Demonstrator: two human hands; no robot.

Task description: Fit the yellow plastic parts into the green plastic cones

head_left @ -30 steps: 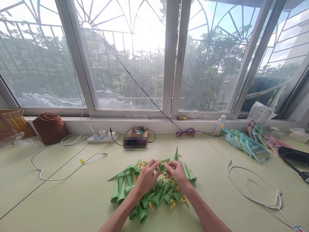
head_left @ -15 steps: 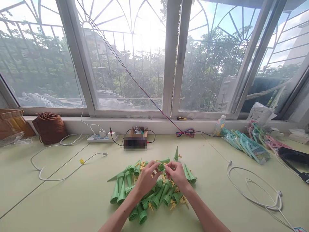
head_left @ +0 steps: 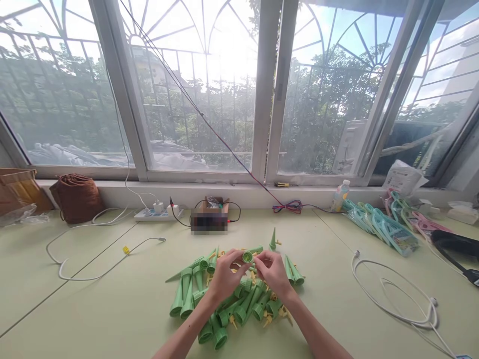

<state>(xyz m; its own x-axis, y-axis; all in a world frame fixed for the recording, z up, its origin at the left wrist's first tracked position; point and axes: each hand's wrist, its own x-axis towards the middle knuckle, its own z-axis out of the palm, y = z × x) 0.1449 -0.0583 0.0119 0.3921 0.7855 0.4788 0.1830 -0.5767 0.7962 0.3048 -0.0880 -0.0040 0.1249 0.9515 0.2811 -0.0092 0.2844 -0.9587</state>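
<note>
— Over the heap of green cones [head_left: 245, 305] on the table [head_left: 93, 314], how is the single cone [head_left: 247, 257] held?
— It is pinched close to its open end by the left hand [head_left: 227, 274], mouth turned to the near side. At the rim's right, the fingertips of the right hand [head_left: 272, 271] are drawn together; whether anything small is gripped there cannot be told.
— How should it be handled?
— Probably as light, stiff, slightly slippery plastic, best grasped around the broad collar. The thin yellow taps [head_left: 232, 321] might be snapped if forced.
</note>
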